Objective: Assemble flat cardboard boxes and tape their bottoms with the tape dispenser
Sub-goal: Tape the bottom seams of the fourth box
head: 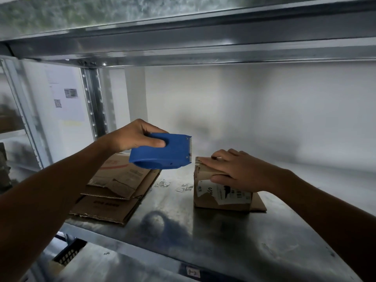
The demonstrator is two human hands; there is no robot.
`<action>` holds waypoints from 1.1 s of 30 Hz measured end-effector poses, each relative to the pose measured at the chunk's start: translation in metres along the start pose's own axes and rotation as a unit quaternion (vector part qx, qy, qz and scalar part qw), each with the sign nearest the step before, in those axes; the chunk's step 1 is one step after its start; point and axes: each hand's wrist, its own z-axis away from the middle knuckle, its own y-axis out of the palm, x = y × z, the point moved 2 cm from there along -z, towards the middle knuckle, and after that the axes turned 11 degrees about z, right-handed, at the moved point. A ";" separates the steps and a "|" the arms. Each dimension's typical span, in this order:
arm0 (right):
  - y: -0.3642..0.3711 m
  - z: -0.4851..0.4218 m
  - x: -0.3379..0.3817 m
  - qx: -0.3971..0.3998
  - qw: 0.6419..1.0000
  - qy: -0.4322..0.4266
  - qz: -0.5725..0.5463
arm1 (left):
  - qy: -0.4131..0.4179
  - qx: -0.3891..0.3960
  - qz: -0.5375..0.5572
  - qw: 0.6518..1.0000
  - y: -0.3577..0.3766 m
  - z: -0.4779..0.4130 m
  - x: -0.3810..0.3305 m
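Observation:
A small assembled cardboard box [207, 197] with a torn white label stands on the metal shelf [223, 237], right of centre. My right hand [238, 169] lies flat on top of it, pressing the flaps down. My left hand [132, 137] holds a blue tape dispenser [164, 152] in the air just left of the box, its toothed blade pointing at the box's top left edge, a short gap away. A stack of flat cardboard boxes [114, 192] lies on the shelf under the dispenser and my left forearm.
A metal shelf beam [183, 37] runs low overhead. A perforated upright post [93, 104] stands at the back left, with papers [65, 94] on the wall beside it. A dark crate [68, 254] sits below the shelf's front left edge. Label scraps [183, 187] lie near the box.

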 end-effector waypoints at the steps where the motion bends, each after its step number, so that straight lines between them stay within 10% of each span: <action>1: 0.002 0.001 -0.001 -0.004 1.000 -0.002 0.000 | -0.001 0.002 0.002 1.000 0.000 0.001 0.003; 33: 0.008 0.002 0.000 -0.003 1.000 0.014 -0.023 | 0.022 -0.028 -0.142 0.989 0.031 0.004 -0.011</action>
